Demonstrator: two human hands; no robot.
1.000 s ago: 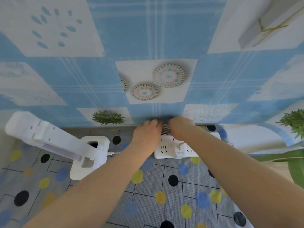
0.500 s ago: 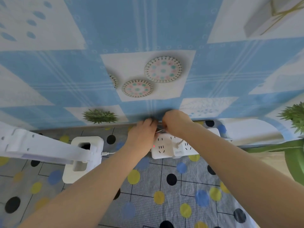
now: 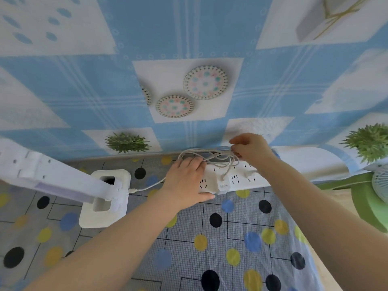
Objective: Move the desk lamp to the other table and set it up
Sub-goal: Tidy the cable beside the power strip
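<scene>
The white desk lamp (image 3: 63,181) stands at the left on the dotted tablecloth (image 3: 210,238), its square base (image 3: 102,215) near the wall and its arm reaching out left. Its thin white cable (image 3: 210,158) runs from the base to a white power strip (image 3: 237,179) by the wall and lies in loose loops over it. A white adapter (image 3: 223,184) sits plugged into the strip. My left hand (image 3: 186,181) lies flat on the strip's left end, fingers on the cable loops. My right hand (image 3: 249,149) pinches the looped cable above the strip.
A blue patterned wall cloth (image 3: 189,59) rises directly behind the strip. A green chair (image 3: 367,196) and a small white fan (image 3: 381,185) stand at the right, past the table's edge. A second plug (image 3: 248,175) is in the strip.
The bundled cable has come loose into wide loops. My right hand moved right and up with it, and my left hand slid down flat onto the power strip.
</scene>
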